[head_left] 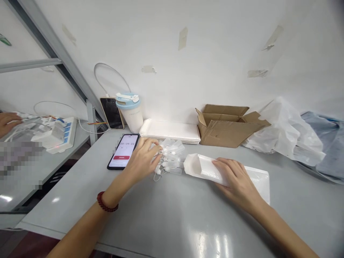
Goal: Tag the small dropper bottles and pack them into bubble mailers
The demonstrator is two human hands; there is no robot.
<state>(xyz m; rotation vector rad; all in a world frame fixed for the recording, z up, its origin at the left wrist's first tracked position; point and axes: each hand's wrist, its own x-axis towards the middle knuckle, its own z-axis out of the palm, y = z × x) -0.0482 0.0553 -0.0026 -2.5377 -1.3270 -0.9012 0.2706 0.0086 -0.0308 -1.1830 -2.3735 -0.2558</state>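
Note:
My right hand (pixel 236 181) is closed around a white padded envelope (pixel 206 168), its mouth gaping toward the left. The far end of the envelope lies to the right, past my wrist. My left hand (pixel 143 157), with a dark red bead bracelet on its wrist, reaches into a pile of small clear plastic pieces with white parts and thin white cords (pixel 172 157). Its thumb and fingertips come together at the pile's left side, pinching a piece there. What exactly lies between the fingertips is partly hidden. The pile sits just left of the envelope's mouth.
Behind the pile lies a stack of white padded envelopes (pixel 172 130), beside an open cardboard box (pixel 228 130). A phone showing a timer (pixel 123 152), a lidded cup (pixel 131 114) and another phone (pixel 113 113) stand left. White plastic bags (pixel 285 129) are at right. Another person's hand (pixel 9 122) is far left.

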